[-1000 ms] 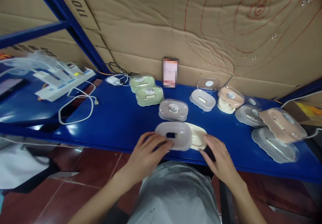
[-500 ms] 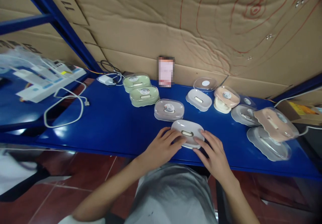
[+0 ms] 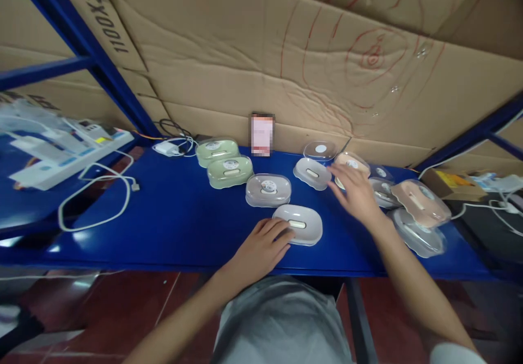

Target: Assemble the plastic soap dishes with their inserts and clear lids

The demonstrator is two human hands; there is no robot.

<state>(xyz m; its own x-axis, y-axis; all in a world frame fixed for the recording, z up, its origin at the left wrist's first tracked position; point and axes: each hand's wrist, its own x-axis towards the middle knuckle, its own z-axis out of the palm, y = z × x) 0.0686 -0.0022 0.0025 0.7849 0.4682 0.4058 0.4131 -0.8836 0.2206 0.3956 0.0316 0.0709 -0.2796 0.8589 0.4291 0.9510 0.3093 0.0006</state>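
Observation:
In front of me a light grey oval soap dish [image 3: 307, 228] with a slot in its middle lies on the blue table. My left hand [image 3: 267, 241] grips its left rim, fingers bent over the edge. Farther back, my right hand [image 3: 353, 189] reaches out with fingers apart. Its fingertips are at the right edge of another grey soap dish [image 3: 312, 173]; whether they touch it I cannot tell. The hand partly covers a peach soap box [image 3: 352, 161]. Just behind the second dish lies a clear oval lid [image 3: 320, 150] with a round white label.
Two green lidded soap boxes [image 3: 230, 171] and a grey lidded one [image 3: 268, 190] stand left of centre. Several grey and peach ones [image 3: 423, 203] are stacked at right. A phone [image 3: 262, 135] leans on the cardboard wall. Cables and a power strip [image 3: 69, 159] occupy the left.
My right hand has left the front dish and moved back and right to the rear grey dish. My left hand has stayed at the front dish. The view has shifted slightly.

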